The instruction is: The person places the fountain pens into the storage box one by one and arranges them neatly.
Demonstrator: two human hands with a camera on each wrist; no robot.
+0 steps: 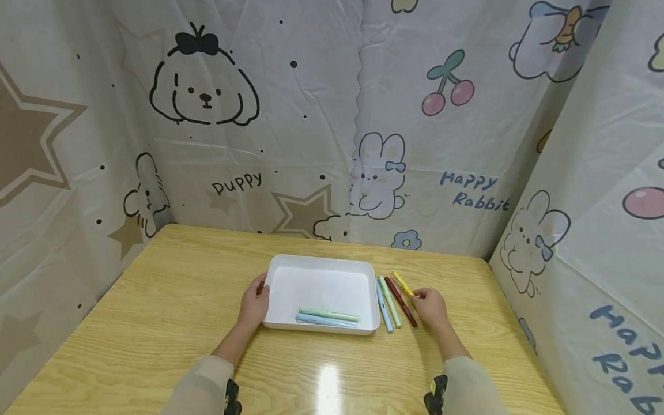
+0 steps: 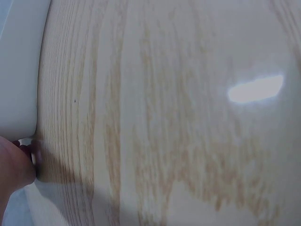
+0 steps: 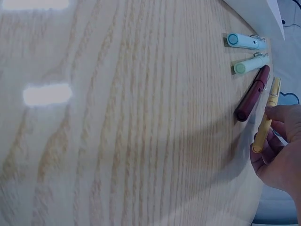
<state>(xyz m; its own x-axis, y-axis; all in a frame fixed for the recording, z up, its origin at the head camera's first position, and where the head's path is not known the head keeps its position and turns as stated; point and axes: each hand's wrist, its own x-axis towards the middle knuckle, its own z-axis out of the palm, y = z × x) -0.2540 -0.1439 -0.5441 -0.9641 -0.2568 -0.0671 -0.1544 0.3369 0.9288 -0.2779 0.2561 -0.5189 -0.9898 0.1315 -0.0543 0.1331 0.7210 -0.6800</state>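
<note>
A white tray point(image 1: 321, 276) stands on the table with a light green pen point(image 1: 332, 314) and a light blue pen point(image 1: 327, 320) lying along its near side. My left hand point(image 1: 255, 304) holds the tray's left end; the left wrist view catches only part of that hand point(image 2: 16, 165) by the tray's corner point(image 2: 19, 94). My right hand point(image 1: 430, 308) pinches a yellow pen point(image 3: 268, 117) between thumb and fingers. Beside it, to the right of the tray, lie a dark red pen point(image 3: 252, 94), a second light green pen point(image 3: 251, 64) and a second light blue pen point(image 3: 246, 41).
The wooden table point(image 1: 181, 288) carries a bright light reflection near its front. Printed curtains point(image 1: 311, 115) enclose the table at the back and both sides. The loose pens lie close to the tray's right wall.
</note>
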